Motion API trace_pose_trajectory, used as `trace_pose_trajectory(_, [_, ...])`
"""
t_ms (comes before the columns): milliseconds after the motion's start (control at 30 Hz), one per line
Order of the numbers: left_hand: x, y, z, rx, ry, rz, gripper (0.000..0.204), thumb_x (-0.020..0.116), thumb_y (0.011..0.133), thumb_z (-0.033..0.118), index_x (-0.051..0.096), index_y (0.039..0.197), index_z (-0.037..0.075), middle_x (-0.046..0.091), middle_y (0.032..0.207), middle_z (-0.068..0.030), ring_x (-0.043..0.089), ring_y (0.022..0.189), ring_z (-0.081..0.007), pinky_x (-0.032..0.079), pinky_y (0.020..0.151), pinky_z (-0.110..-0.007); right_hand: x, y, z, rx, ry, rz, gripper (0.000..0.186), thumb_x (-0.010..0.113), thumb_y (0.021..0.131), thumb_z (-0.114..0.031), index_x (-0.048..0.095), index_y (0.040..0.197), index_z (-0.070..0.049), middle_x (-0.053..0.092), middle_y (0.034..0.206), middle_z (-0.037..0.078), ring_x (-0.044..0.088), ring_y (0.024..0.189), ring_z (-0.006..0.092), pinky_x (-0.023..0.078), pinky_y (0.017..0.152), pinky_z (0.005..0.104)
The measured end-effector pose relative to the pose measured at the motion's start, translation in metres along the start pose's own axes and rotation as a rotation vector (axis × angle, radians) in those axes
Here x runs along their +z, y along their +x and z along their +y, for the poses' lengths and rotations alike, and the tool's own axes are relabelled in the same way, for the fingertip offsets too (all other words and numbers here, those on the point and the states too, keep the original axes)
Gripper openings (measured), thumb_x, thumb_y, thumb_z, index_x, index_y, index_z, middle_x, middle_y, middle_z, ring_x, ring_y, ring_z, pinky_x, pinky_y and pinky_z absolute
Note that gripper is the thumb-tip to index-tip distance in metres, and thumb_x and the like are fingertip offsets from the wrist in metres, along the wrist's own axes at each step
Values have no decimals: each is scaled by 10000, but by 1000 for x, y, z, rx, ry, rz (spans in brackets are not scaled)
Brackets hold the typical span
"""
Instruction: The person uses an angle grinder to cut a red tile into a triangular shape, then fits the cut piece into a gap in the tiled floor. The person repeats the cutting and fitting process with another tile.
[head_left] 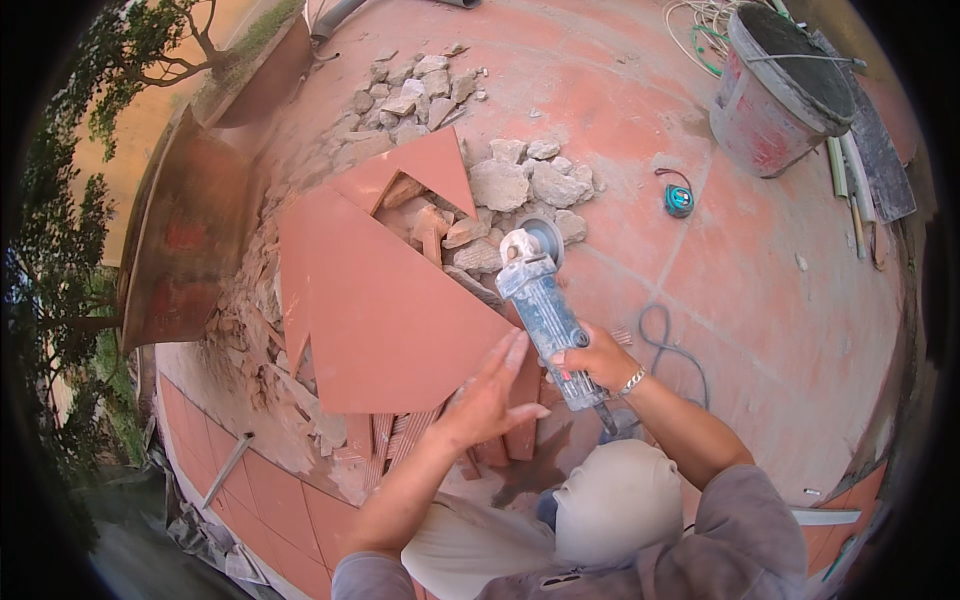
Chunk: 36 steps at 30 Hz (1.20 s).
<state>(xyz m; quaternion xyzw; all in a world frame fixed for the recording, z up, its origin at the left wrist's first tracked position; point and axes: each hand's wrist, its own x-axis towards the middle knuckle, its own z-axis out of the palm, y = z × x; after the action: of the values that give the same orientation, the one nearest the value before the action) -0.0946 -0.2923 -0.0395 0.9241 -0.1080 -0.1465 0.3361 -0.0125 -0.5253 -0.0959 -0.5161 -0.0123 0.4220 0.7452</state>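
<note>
My right hand (pixel 603 358) is wrapped around the body of a dusty blue angle grinder (pixel 545 305). Its cutting disc (pixel 543 240) points away from me, over the edge of the rubble. Beside it my left hand (pixel 490 390) is open, fingers spread, at the right edge of a large red tile (pixel 390 310); whether it touches the tile I cannot tell. Beyond that lies a smaller red tile piece with a notch (pixel 435 160), next to broken concrete chunks (pixel 500 185). Tile strips (pixel 400 435) stick out from under the large tile's near edge.
A teal tape measure (pixel 679 200) lies on the dusty red floor (pixel 770 310). At the far right stands a bucket of grey mortar (pixel 780 95), with pipes (pixel 850 175) alongside. The grinder's cord (pixel 690 355) curls to the right. Large curved rusty-brown pieces (pixel 185 240) stand at the left.
</note>
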Motion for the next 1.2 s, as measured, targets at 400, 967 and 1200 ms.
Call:
trace_pose_trajectory(400, [46,9,6,143,-133,107,1203,921,774,212,139,1649,-54,326,1612,-332,358,1498,-499,339,1242,-520,12,5,14,-22,377,122,488,780,893,-168,590,1316,-17,688,1018,52,691,861,145,600,776,320])
trace_pose_trajectory(967, [-76,-69,-122,-386,221,444,764,850,889,254,504,1506,-32,557,1498,-278,543,1387,-434,443,1162,-487,-139,61,68,-124,-1118,976,1045,814,734,-159,316,1647,-58,592,1272,305,587,1181,470,493,1034,503])
trace_pose_trajectory(1200, [-124,-150,-241,-796,515,700,705,808,906,344,579,1433,-64,629,1391,-319,615,1293,-444,484,1110,-477,-157,71,84,-43,-1310,1065,1023,878,781,-233,336,1643,-136,520,1396,313,548,1257,474,468,1067,538])
